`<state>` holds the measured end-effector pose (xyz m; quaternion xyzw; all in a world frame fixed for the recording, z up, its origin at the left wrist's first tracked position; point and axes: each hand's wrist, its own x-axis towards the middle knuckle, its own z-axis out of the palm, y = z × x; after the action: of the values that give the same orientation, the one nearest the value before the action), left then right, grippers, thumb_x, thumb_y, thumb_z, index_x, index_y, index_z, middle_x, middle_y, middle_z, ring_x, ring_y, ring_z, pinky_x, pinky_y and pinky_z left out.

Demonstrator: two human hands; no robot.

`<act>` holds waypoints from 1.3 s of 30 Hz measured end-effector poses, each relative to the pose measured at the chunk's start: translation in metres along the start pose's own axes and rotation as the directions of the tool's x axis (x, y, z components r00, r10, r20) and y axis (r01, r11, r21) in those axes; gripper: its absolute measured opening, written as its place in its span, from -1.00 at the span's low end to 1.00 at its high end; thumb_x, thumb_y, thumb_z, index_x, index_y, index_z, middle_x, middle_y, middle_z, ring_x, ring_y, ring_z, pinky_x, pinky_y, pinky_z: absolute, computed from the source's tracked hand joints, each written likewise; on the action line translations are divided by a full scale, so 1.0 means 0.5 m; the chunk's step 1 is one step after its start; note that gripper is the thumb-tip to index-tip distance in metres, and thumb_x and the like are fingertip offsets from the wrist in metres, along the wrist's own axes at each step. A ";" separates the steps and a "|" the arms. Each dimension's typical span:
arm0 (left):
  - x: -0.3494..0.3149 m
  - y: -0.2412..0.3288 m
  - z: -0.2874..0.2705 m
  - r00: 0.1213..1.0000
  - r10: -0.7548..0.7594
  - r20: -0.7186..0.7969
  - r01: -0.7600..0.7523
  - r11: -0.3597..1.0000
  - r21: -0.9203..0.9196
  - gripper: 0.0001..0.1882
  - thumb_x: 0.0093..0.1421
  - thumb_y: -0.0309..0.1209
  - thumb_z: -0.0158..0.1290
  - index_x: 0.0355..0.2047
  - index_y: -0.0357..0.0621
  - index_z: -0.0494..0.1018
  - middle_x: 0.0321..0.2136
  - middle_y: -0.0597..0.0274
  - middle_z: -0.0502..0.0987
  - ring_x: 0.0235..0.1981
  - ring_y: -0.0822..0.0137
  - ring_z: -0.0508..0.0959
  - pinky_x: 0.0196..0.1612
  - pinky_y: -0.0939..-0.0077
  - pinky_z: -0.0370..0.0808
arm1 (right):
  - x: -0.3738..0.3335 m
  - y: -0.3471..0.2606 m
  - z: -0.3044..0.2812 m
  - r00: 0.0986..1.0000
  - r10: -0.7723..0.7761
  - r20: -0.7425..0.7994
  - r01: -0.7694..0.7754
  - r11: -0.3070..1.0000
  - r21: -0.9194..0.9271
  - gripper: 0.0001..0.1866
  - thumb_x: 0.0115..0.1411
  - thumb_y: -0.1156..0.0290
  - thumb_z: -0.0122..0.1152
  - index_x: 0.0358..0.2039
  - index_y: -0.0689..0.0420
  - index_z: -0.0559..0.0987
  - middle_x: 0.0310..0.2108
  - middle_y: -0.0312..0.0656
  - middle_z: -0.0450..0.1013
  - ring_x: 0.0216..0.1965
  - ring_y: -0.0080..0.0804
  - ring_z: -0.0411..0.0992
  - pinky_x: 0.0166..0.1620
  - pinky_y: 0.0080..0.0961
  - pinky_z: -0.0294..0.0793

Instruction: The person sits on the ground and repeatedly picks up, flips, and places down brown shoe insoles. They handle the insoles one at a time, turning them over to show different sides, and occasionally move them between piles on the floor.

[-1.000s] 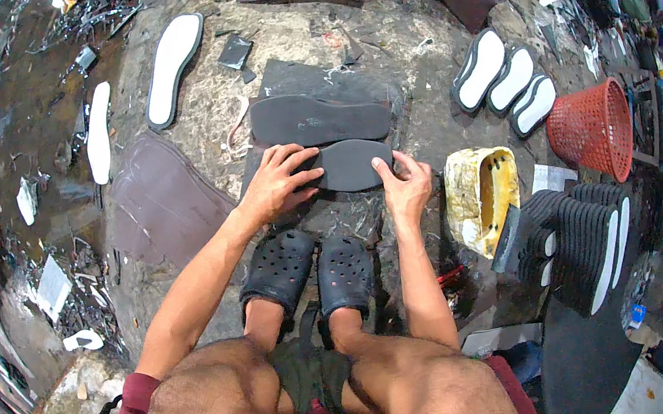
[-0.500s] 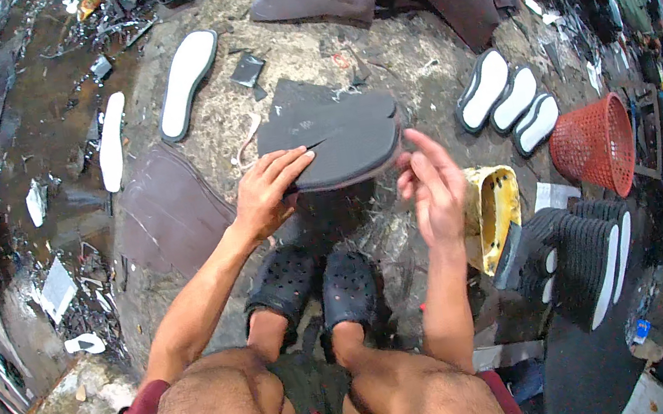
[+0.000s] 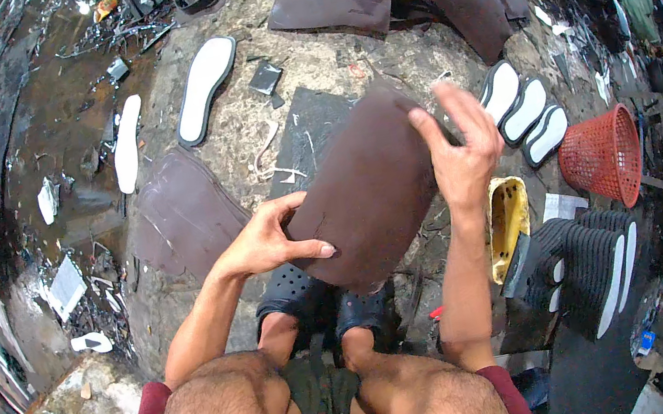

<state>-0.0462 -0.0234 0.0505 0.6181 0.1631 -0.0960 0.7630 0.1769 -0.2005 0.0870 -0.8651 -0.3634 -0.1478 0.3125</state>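
Note:
A flexible brown sheet [image 3: 369,191] is tilted above my feet, its smooth brown face up. My left hand [image 3: 271,240] grips its near left edge, thumb on top and fingers beneath. At the far right corner, my right hand [image 3: 462,140] has its thumb against the edge and its fingers apart, stretched past the sheet. Under the sheet's far side lies a dark grey textured piece [image 3: 309,131] on the ground. The underside of the held sheet is hidden.
Brown sheets [image 3: 327,4] lie piled at the far side, more [image 3: 181,207] at left. White-topped soles [image 3: 206,87] lie around. To the right are a red basket [image 3: 602,159], a yellow container [image 3: 509,224] and stacked black soles [image 3: 578,270]. Black clogs [image 3: 289,294] are on my feet.
The held piece showed a dark grey face with a sole-shaped outline; now its brown face is up. My right hand has moved up and away to its far right corner.

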 end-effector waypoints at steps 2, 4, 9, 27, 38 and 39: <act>0.013 -0.002 0.017 0.995 -0.057 -0.088 0.046 0.991 -0.122 -0.30 -0.09 -0.46 0.45 0.09 -0.29 0.44 -0.09 0.20 0.60 -0.02 0.37 0.53 0.08 0.43 0.46 | -0.064 -0.016 0.023 0.906 0.413 -0.092 -0.363 0.870 0.334 -0.16 0.07 0.26 0.49 0.30 0.23 0.30 0.27 0.09 0.30 0.24 -0.18 0.31 0.24 -0.32 0.29; 0.024 0.013 0.025 0.986 -0.088 -0.141 0.048 0.964 -0.262 -0.31 -0.09 -0.47 0.45 0.08 -0.29 0.45 -0.09 0.19 0.60 0.00 0.37 0.53 0.08 0.43 0.46 | -0.125 -0.048 0.015 0.753 0.517 0.407 -0.630 0.388 0.673 -0.08 0.07 0.42 0.48 0.35 0.27 0.16 0.26 0.11 0.26 0.24 -0.18 0.29 0.30 -0.24 0.22; 0.046 -0.004 0.058 0.950 0.048 -0.308 -0.110 0.976 -0.188 -0.17 -0.07 -0.52 0.43 0.19 -0.36 0.25 0.04 0.07 0.50 0.05 0.30 0.51 0.17 0.32 0.44 | -0.155 -0.069 0.021 0.666 0.445 0.598 -0.697 0.088 0.711 -0.37 0.05 0.59 0.43 0.14 0.26 0.38 0.01 -0.11 0.49 0.03 -0.30 0.46 0.16 -0.33 0.39; -0.044 -0.051 0.025 0.990 0.139 -0.017 -0.140 0.976 -0.168 -0.05 0.16 -0.52 0.26 0.43 -0.16 -0.07 0.27 0.16 0.29 0.10 0.35 0.43 0.05 0.37 0.53 | -0.222 -0.065 0.037 0.567 0.434 0.700 -0.755 -0.068 0.653 -0.42 0.15 0.56 0.28 0.20 0.22 0.35 0.08 -0.14 0.45 0.07 -0.28 0.43 0.17 -0.34 0.37; -0.103 -0.260 -0.202 0.720 0.158 -0.676 -0.018 0.978 0.209 -0.45 0.26 -0.09 0.15 0.15 -0.13 0.46 0.01 0.06 0.57 -0.05 0.21 0.58 0.00 0.23 0.55 | -0.227 -0.055 -0.007 0.504 0.224 0.834 -0.850 -0.044 0.525 -0.36 0.13 0.54 0.22 0.24 0.28 0.28 0.07 -0.11 0.44 0.05 -0.29 0.44 0.16 -0.32 0.39; -0.079 -0.263 -0.230 0.578 0.266 -0.772 0.078 0.923 0.377 -0.52 0.19 -0.16 0.18 0.04 -0.19 0.53 -0.06 0.01 0.60 -0.04 0.13 0.59 0.06 0.23 0.51 | -0.195 -0.022 -0.027 0.554 0.243 0.796 -0.820 -0.004 0.572 -0.36 0.14 0.54 0.22 0.24 0.28 0.29 0.07 -0.11 0.44 0.06 -0.30 0.44 0.17 -0.33 0.38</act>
<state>-0.1436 0.0578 -0.0761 0.7331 0.4381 0.2094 0.4762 0.1012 -0.2554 0.0551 -0.5722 -0.0555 0.4539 0.6808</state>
